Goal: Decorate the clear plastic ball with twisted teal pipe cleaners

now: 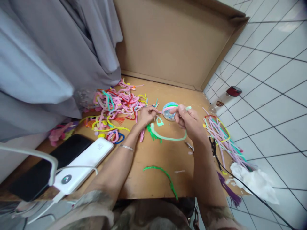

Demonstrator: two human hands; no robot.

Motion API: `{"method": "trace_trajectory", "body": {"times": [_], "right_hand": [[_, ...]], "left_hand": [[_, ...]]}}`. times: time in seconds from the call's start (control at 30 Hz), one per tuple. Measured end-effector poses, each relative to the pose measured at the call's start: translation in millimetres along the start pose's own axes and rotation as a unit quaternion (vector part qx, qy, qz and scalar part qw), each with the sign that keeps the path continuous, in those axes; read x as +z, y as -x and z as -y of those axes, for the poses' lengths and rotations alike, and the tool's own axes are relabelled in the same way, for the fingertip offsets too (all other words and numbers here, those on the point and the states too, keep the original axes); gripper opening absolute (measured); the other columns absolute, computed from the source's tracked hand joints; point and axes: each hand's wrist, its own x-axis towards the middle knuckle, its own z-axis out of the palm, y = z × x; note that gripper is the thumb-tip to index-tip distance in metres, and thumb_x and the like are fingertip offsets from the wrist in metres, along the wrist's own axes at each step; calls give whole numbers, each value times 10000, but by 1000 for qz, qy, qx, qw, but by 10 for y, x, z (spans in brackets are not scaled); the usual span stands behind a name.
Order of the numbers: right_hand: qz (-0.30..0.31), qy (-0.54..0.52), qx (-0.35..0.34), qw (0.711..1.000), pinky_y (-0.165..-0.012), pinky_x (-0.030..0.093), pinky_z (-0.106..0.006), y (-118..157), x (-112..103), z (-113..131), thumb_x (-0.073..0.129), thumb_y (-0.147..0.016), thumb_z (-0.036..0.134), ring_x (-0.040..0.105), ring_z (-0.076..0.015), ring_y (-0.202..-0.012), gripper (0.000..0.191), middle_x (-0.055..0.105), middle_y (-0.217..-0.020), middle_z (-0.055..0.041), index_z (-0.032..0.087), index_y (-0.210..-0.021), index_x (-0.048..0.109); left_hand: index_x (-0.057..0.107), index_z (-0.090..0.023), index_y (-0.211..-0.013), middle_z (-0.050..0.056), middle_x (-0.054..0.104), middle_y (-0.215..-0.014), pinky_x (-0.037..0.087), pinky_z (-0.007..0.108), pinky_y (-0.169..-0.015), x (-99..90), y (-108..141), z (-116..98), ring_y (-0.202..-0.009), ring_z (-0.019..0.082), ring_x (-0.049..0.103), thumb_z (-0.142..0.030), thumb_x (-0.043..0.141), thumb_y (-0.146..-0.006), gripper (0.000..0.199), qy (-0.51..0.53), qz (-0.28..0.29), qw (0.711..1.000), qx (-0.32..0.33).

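Note:
My left hand (pixel 148 114) is closed, its fingertips pinching a small pink pipe cleaner end at the left edge of a round disc (pixel 169 115). Blue, green and pink fuzzy bands cross the top of that disc; its lower part is silvery. My right hand (pixel 185 119) is closed in a pinch over the disc's right side. From it a pale green pipe cleaner (pixel 171 139) curves down and left, and a pale green tip sticks out behind the thumb. A small mint-green looped piece (pixel 159 121) lies below the disc, near a dark green fuzzy strip (pixel 153 134).
A tangled pile of pink and coloured pipe cleaners (pixel 120 102) lies at left, straight ones (pixel 219 134) at right. A white power bank (pixel 83 166) and black phone (pixel 72 150) rest front left. A bottle (pixel 226 97) stands by the tiled wall; a green strand (pixel 165 175) lies in front.

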Motion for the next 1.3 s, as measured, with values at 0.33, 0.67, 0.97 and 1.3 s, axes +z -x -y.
{"method": "trace_trajectory", "body": {"times": [0.33,0.67,0.97,1.3], "right_hand": [[78,31,106,991,-423,234,-228,-208,101,-535,387,-852,697,294,-66,-392,603,428,-464,53,163,-706,627],[-20,173,63,983,-537,303,-250,-249,273,-1022,498,-814,340,447,-126,-520,264,515,-520,18,188,-612,575],[-69,190,86,976,-560,339,-257,-218,297,-1095,522,-787,334,491,-153,-556,202,573,-568,11,200,-800,672],[-137,-176,98,970,-364,233,-223,-210,326,-1015,705,-656,477,250,-38,-365,309,567,-554,48,190,-710,604]], "left_hand": [[724,-204,-996,85,640,-998,442,370,-862,22,83,7,-933,234,558,-321,609,-784,268,-224,151,959,84],[664,-176,-755,86,619,-938,416,375,-850,11,62,109,-907,235,535,-216,583,-769,92,-210,185,956,86],[682,-157,-699,44,646,-787,442,309,-811,-235,-12,-88,-824,181,580,-342,652,-752,195,51,225,971,63],[652,-143,-803,7,632,-697,416,225,-589,23,91,-361,-611,106,530,-567,678,-726,431,309,24,950,-49]]}}
